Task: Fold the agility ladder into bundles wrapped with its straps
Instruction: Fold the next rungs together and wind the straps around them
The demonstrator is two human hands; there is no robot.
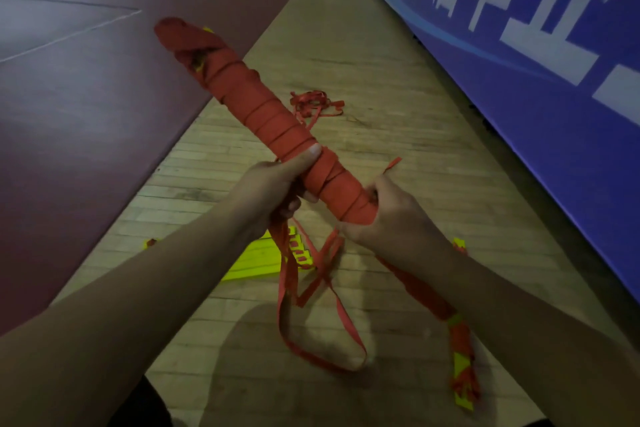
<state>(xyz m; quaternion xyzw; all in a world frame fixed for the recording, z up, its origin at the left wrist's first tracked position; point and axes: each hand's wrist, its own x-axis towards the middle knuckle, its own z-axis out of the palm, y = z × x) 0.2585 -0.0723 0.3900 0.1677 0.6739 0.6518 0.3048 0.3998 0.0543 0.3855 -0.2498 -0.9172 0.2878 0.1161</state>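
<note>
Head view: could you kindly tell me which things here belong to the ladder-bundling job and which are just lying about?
Job: wrapped bundle, held by left hand and right hand; loose strap hanging below; yellow rungs on the floor; strap tangle beyond; second bundle lower right.
Lying about: blue banner; maroon mat.

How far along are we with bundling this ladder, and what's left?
Done: the held bundle is wound in red strap nearly end to end; a second wrapped bundle lies on the floor to the right. In hand: the left hand grips its middle, the right hand its near end, loose strap hanging below. Left: securing that tail, plus the bare yellow rungs and strap tangle on the floor.
</note>
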